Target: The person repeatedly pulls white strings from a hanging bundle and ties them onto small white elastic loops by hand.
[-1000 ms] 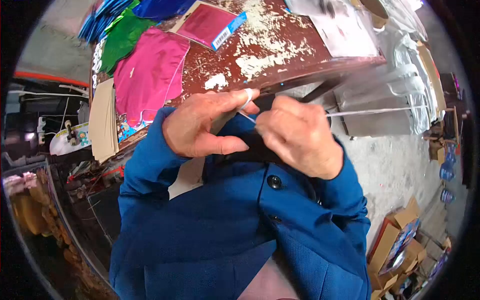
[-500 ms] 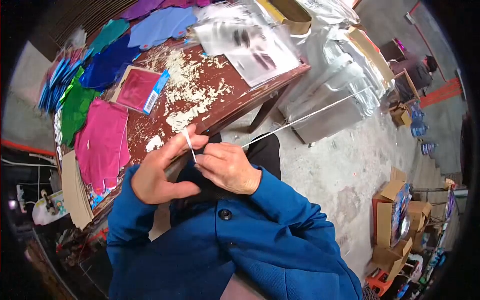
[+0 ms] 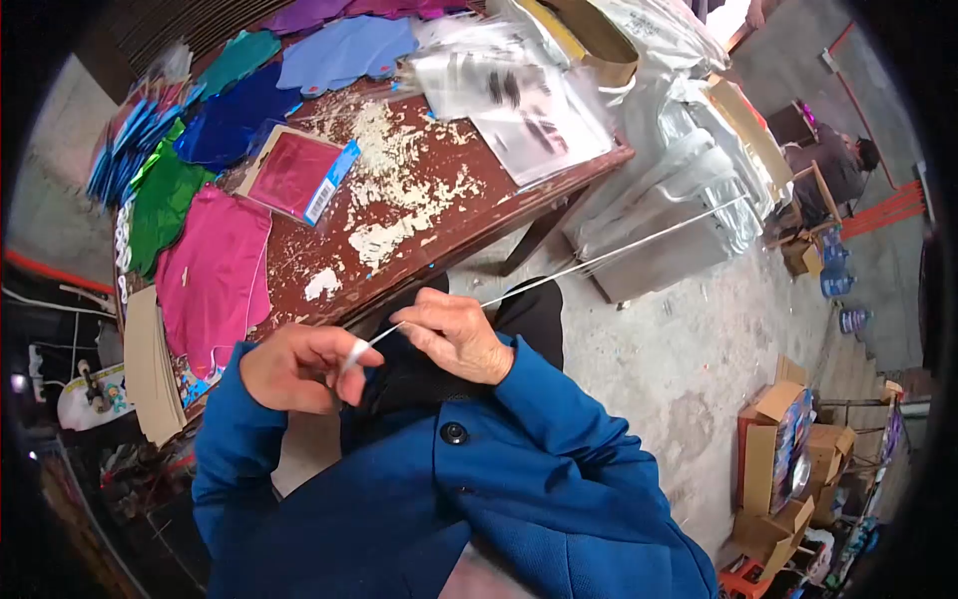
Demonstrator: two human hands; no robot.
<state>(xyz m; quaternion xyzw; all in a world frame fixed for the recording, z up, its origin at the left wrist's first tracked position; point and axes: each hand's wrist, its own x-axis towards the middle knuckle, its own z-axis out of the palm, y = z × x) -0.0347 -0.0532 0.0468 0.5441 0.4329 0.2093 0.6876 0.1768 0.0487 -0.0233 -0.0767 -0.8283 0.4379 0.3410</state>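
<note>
A thin white cord (image 3: 599, 262) runs taut from the plastic-covered stack at the right to my right hand (image 3: 457, 337), whose fingers are closed on it. From there the cord goes on to my left hand (image 3: 314, 367), where it loops around a finger. My left hand's fingers are partly curled and a little blurred. Both hands are over my lap, just off the front edge of the red-brown table (image 3: 449, 235). On the table lie a pink fabric piece (image 3: 215, 275) and a packaged dark-red item (image 3: 291, 172) with a blue label.
Green (image 3: 165, 210), dark blue (image 3: 225, 120) and light blue pieces lie along the table's far left, and clear plastic bags (image 3: 539, 120) at its back right. Cardboard boxes (image 3: 773, 439) stand on the floor at right. A person (image 3: 828, 170) sits further back.
My left hand has moved down and left, away from my right hand, and its spread fingers have curled. The cord between the hands is now longer. The view has shifted slightly.
</note>
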